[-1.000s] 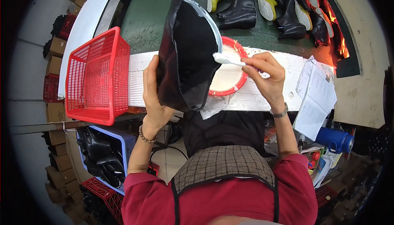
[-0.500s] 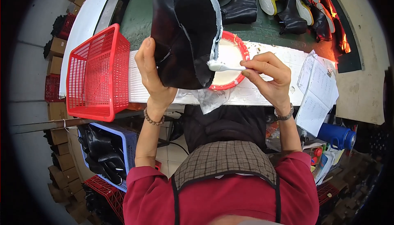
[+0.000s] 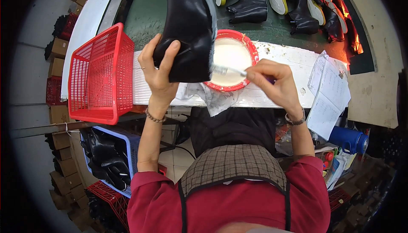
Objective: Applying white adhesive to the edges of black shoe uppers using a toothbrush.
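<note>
My left hand (image 3: 160, 65) grips a black leather boot upper (image 3: 187, 33) by its lower end and holds it up over the white board. A pale bluish-white coating runs along the upper's right edge. My right hand (image 3: 274, 82) pinches the handle of a white toothbrush (image 3: 231, 70). Its bristles are at or very near the lower part of that edge; whether they touch, I cannot tell. Below the brush stands a red-rimmed tub (image 3: 255, 55) of creamy white liquid, partly hidden by the upper. A crumpled whitish cloth or plastic (image 3: 214, 99) lies at the tub's near side.
A red plastic basket (image 3: 121, 71) sits left on the white board (image 3: 293, 59). Black and yellow-green boots (image 3: 250, 3) lie on the green table beyond. Written sheets (image 3: 329, 88) hang at the right, above a blue flask (image 3: 348, 140). A blue crate (image 3: 135, 148) holds black uppers at lower left.
My left hand has turned the boot upper, so its smooth outer side shows instead of the dark inside. The brush has dropped slightly, and more of the tub is uncovered.
</note>
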`<state>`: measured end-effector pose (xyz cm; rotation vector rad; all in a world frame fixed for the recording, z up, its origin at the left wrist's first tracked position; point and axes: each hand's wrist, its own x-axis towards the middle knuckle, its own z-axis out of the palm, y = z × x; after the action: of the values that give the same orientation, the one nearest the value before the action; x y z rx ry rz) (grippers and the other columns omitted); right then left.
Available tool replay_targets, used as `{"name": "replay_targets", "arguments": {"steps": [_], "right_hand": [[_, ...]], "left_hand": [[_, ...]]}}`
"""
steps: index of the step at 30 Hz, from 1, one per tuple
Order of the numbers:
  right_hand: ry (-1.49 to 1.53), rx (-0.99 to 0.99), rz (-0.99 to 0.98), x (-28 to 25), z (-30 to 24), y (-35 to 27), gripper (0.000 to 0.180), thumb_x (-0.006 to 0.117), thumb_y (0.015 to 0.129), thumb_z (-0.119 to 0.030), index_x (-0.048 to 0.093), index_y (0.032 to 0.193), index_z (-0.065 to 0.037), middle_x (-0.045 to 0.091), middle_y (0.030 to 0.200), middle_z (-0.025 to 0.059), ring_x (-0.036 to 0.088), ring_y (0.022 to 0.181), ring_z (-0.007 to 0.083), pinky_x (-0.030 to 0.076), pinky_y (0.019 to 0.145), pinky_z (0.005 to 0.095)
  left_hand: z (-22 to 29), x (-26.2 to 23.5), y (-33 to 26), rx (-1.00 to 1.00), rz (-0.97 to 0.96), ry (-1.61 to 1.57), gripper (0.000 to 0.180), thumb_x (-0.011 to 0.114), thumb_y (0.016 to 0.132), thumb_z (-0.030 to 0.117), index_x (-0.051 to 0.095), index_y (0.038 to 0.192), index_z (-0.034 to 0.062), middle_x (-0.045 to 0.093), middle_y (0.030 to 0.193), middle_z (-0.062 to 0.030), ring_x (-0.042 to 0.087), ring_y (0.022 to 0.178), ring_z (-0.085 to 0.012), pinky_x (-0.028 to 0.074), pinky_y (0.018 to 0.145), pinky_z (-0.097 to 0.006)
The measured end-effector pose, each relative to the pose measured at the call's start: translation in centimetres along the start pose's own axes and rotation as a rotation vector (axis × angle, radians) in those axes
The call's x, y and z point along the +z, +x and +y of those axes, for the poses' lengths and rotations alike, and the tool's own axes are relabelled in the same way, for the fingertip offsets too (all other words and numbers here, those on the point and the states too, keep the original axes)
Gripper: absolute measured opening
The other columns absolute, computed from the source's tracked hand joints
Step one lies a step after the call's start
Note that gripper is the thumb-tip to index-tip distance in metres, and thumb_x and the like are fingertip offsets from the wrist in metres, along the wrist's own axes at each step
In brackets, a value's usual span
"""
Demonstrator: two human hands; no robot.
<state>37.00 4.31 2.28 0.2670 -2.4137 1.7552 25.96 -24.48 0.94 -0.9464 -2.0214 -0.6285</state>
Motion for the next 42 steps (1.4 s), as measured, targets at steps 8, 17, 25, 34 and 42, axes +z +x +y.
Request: {"name": "replay_targets", "arguments": {"steps": [8, 17, 25, 34, 42], "right_hand": [[-0.909, -0.088, 0.085, -1.3, 5.8, 2.3, 0.010, 0.076, 0.083, -0.019, 0.077, 0.085, -0.009, 0.066, 0.082, 0.0058, 0.068, 0.080, 0.0270, 0.053, 0.067, 0.0405], [-0.235, -0.428, 0.174, -1.1, 1.6, 5.3, 0.018, 0.083, 0.082, -0.013, 0.080, 0.098, -0.008, 0.069, 0.084, 0.0022, 0.062, 0.071, 0.0166, 0.046, 0.068, 0.0312], [-0.440, -0.368, 0.136, -3.5, 3.3, 2.1, 0.017, 0.083, 0.080, -0.012, 0.081, 0.097, -0.012, 0.071, 0.085, 0.0001, 0.063, 0.075, 0.0135, 0.037, 0.074, 0.0294], [-0.361, -0.408, 0.119, -2.9, 1.6, 4.9, 0.011, 0.079, 0.087, -0.016, 0.082, 0.097, -0.012, 0.072, 0.084, -0.0019, 0.061, 0.077, 0.0104, 0.035, 0.080, 0.0299], [-0.364, -0.461, 0.021, -2.5, 0.7, 7.6, 0.012, 0.078, 0.087, -0.014, 0.081, 0.098, -0.009, 0.073, 0.085, 0.0009, 0.062, 0.078, 0.0126, 0.038, 0.080, 0.0303]], "left_hand": [[-4.9, -7.3, -6.5, -1.214, -0.227, -1.005, 0.024, 0.063, 0.067, -0.011, 0.063, 0.091, -0.0041, 0.064, 0.070, -0.0121, 0.054, 0.047, -0.0133, 0.037, 0.042, -0.024], [-4.0, -7.8, -8.3, -1.483, -0.164, -1.559, 0.038, 0.064, 0.073, -0.009, 0.064, 0.111, -0.0052, 0.069, 0.086, -0.0162, 0.058, 0.050, -0.0188, 0.040, 0.040, -0.027], [-5.1, -7.7, -8.6, -1.219, 0.035, -1.844, 0.032, 0.069, 0.095, 0.007, 0.065, 0.126, 0.0007, 0.072, 0.122, -0.0157, 0.072, 0.108, -0.0299, 0.061, 0.095, -0.044], [-3.4, -5.9, -8.3, -1.451, 0.112, -1.632, 0.033, 0.071, 0.088, -0.005, 0.065, 0.121, -0.0025, 0.073, 0.100, -0.0161, 0.073, 0.083, -0.0241, 0.063, 0.070, -0.037], [-2.4, -4.2, -8.2, -1.441, -0.086, -1.674, 0.035, 0.069, 0.086, -0.008, 0.065, 0.120, -0.0040, 0.071, 0.095, -0.0161, 0.070, 0.075, -0.0226, 0.058, 0.063, -0.035]]}}
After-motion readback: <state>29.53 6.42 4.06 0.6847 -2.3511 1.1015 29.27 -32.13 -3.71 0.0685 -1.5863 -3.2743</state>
